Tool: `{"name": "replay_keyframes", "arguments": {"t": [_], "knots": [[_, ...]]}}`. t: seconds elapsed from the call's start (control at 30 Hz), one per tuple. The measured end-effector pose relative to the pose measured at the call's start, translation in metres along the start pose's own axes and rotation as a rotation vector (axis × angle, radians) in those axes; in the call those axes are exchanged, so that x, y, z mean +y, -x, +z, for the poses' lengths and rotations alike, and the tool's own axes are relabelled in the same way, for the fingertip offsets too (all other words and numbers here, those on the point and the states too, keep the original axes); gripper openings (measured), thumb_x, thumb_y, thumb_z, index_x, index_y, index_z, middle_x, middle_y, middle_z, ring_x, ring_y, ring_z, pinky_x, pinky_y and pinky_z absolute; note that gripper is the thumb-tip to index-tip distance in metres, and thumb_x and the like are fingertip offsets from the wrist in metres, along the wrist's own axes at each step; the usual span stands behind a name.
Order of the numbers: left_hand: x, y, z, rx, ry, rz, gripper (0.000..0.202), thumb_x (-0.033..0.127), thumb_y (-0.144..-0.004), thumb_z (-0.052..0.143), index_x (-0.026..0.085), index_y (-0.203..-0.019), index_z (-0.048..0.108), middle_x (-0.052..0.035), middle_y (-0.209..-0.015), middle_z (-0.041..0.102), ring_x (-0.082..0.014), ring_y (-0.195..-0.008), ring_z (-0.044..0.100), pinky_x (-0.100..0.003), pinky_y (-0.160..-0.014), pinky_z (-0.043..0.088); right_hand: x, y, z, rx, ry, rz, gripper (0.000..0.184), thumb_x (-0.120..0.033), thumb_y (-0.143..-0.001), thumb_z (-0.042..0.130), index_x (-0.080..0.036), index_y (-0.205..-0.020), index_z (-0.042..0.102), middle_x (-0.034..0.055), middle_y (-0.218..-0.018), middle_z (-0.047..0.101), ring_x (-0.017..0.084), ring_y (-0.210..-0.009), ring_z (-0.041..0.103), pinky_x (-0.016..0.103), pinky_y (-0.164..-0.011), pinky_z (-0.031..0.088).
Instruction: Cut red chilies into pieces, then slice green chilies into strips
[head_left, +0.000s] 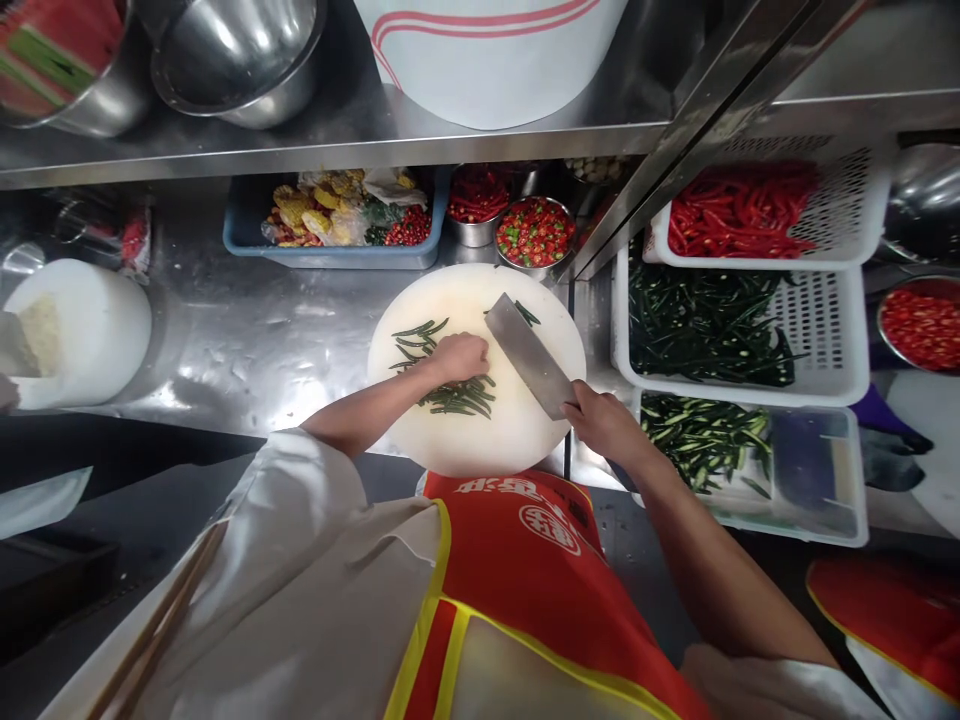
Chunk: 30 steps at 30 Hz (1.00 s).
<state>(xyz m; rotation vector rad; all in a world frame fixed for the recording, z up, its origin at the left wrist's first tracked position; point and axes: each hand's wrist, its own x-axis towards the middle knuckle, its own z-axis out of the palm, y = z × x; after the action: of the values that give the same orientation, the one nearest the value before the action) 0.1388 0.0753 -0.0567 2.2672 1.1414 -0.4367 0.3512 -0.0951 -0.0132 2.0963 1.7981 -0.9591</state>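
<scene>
A round white cutting board (517, 440) lies on the steel counter in front of me. Several long green chillies (457, 398) lie across it in a loose bunch. My left hand (459, 356) is curled, fingers pressed down on the chillies. My right hand (609, 424) grips the handle of a cleaver (529, 354), whose broad blade lies angled over the board's right side, just right of my left hand. A few green chillies (528, 313) lie past the blade's far end.
At right, white baskets hold red chillies (739, 212) and green chillies (705, 325); a clear tub (814, 470) holds more. A steel bowl of chopped chillies (535, 232) and a blue tray (337, 250) stand behind the board. Another white board (79, 330) is at left. A shelf with bowls hangs overhead.
</scene>
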Motion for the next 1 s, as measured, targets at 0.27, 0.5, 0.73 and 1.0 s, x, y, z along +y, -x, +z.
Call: {"name": "replay_keyframes", "arguments": {"t": [0.27,0.5,0.73,1.0], "knots": [[-0.007,-0.015,-0.002,0.209,0.318,-0.031,0.014,0.025,-0.084,0.057,0.019,-0.081,0.069,-0.0014,-0.078,0.070,-0.0150,-0.070,0.061,-0.025,-0.068,0.044,0.003,0.001,0.004,-0.001,-0.103,0.027,0.021,-0.033,-0.096,0.037,-0.020,-0.104,0.051,0.0071,-0.074,0.068,0.024,-0.076,0.063,0.030,-0.061,0.026],[-0.015,0.014,-0.003,0.017,0.196,0.283,0.013,0.028,-0.083,0.061,0.019,-0.085,0.070,0.0000,-0.081,0.070,-0.0139,-0.072,0.061,-0.023,-0.065,0.040,0.001,0.001,0.008,0.002,-0.060,0.021,0.023,-0.031,-0.097,0.034,-0.018,-0.107,0.050,0.0104,-0.082,0.070,0.025,-0.078,0.065,0.031,-0.061,0.026],[-0.020,0.020,-0.011,-0.047,0.137,0.281,0.018,0.033,-0.087,0.056,0.022,-0.090,0.070,0.0005,-0.083,0.071,-0.0148,-0.073,0.063,-0.024,-0.066,0.042,-0.001,0.003,0.007,-0.012,-0.045,0.041,0.025,-0.033,-0.098,0.033,-0.018,-0.109,0.050,0.0112,-0.084,0.071,0.026,-0.080,0.066,0.031,-0.061,0.027],[0.002,0.000,0.003,0.036,-0.100,0.008,0.037,0.044,-0.080,0.065,0.022,-0.109,0.059,-0.0085,-0.095,0.071,-0.0273,-0.086,0.066,-0.033,-0.072,0.047,-0.002,0.003,0.009,-0.013,-0.024,0.045,0.027,-0.034,-0.099,0.032,-0.017,-0.112,0.048,0.0148,-0.091,0.071,0.027,-0.083,0.066,0.031,-0.062,0.029]]}}
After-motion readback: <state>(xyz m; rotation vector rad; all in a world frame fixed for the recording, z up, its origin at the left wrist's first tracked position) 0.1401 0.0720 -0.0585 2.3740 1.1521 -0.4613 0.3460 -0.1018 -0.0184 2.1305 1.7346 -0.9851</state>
